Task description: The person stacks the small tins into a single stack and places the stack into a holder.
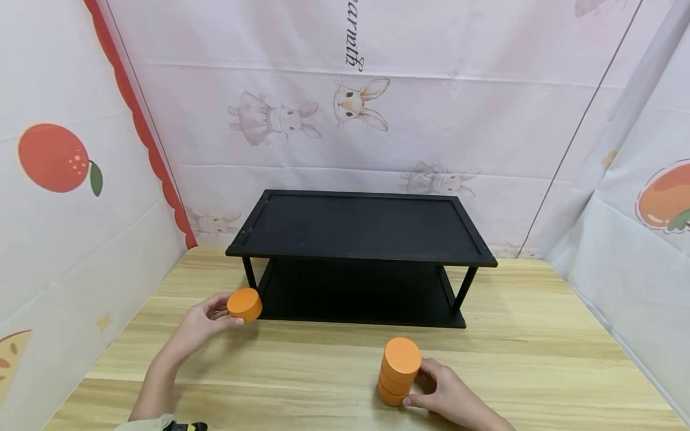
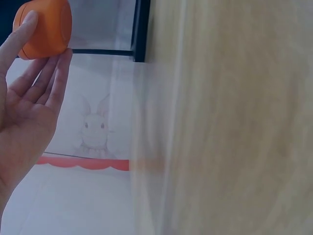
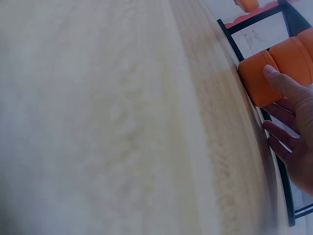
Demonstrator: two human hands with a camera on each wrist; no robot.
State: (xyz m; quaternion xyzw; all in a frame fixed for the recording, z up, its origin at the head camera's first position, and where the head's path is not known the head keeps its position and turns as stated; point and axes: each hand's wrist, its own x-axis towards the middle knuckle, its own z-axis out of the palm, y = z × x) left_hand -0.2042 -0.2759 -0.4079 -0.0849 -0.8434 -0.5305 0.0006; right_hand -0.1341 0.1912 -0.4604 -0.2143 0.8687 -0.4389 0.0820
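Note:
My left hand (image 1: 202, 326) holds a small round orange tin (image 1: 245, 304) between thumb and fingers, beside the front left post of the black two-tier shelf. The left wrist view shows the thumb on one side of this tin (image 2: 46, 29) and the fingertips on the other. At the front right, my right hand (image 1: 447, 392) grips the lowest part of an upright stack of matching orange tins (image 1: 401, 365). From the right wrist, its thumb lies across the bottom tin (image 3: 259, 81), with other tins stacked on it.
The black shelf (image 1: 361, 224) stands at the back of the wooden table (image 1: 302, 365), its lower board (image 1: 356, 293) close to the tabletop. A printed cloth (image 1: 302, 149) hangs behind it and along both sides.

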